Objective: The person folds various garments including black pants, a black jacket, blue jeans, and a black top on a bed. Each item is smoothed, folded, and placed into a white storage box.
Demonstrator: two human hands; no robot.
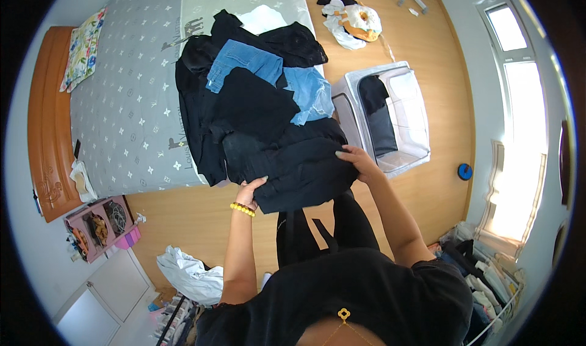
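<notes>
A black garment [304, 174] is spread between my two hands at the near edge of the bed. My left hand [251, 191], with a yellow bead bracelet at the wrist, grips its lower left side. On the upper right side, my right hand [359, 160] pinches the same cloth. Beyond it lies a heap of clothes: a black garment [256, 103], folded blue denim [247, 62], frayed light-blue denim [311, 94], black lace-like clothing [295, 44] and a white cloth [263, 20]. The heap partly hides how the garments overlap.
Right of the bed, an open fabric storage box [355, 121] with dark items stands on the wooden floor. Behind it lie a plush toy [364, 21] and white cloth. A white bag [190, 273], a pink shelf unit [98, 227] and a clothes rack [496, 318] stand nearer me.
</notes>
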